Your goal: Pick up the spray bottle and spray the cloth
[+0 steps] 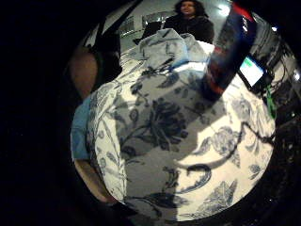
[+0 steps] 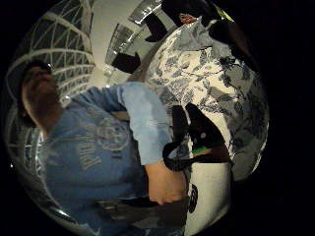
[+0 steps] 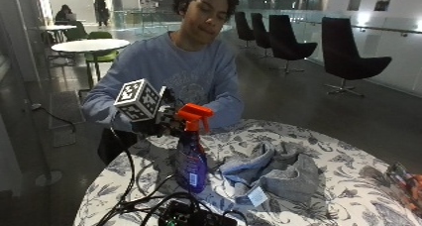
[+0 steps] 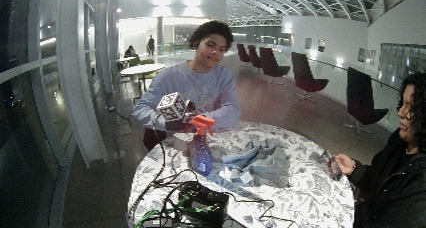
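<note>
A purple spray bottle point(image 3: 191, 166) point(image 4: 201, 160) with an orange trigger head stands upright on the round table with the floral cover point(image 3: 349, 186). My gloved right hand point(image 3: 150, 127) point(image 4: 174, 125) is level with the bottle's head, just beside its neck on the person's side, fingers relaxed and holding nothing. In the little finger side palm view the whole bottle point(image 1: 230, 47) shows off to one side, standing on the floral cover point(image 1: 155, 141). A crumpled grey-blue cloth point(image 3: 284, 174) point(image 4: 263, 160) point(image 1: 164, 44) lies on the table right beside the bottle.
A black box point(image 3: 191, 217) point(image 4: 200, 203) with cables sits at the table's near edge, and cables point(image 3: 131, 186) trail past the bottle's base. The bare left hand point(image 2: 165, 184) rests at the table's edge. A small object point(image 3: 402, 179) lies at the far right.
</note>
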